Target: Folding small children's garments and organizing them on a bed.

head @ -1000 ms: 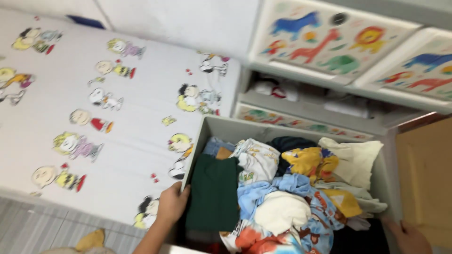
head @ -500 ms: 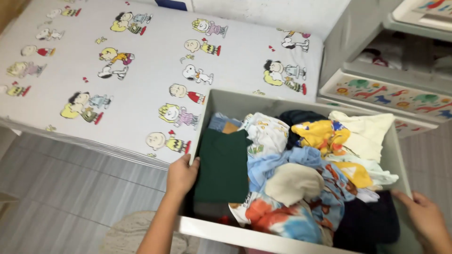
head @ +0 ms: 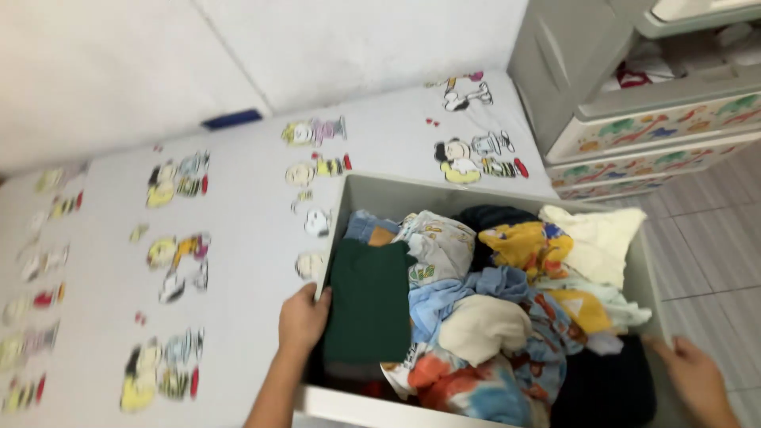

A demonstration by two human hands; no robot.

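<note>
you are carrying a pulled-out drawer, as i judge it, with 1 hand on each side. over on the left lies a pale mattress sheet (head: 238, 238) printed with cartoon figures, under a white wall (head: 158, 63). your left hand (head: 303, 319) is closed around the left wall of the white drawer (head: 396, 190), just beside a folded dark green garment (head: 369, 301); mixed clothes fill it. your right hand (head: 696, 379) grips the near right corner, fingers curled. next calls for level, even support from both sides. far right stands a grey drawer cabinet (head: 602, 103) on grey floor tiles (head: 713, 238).
</note>
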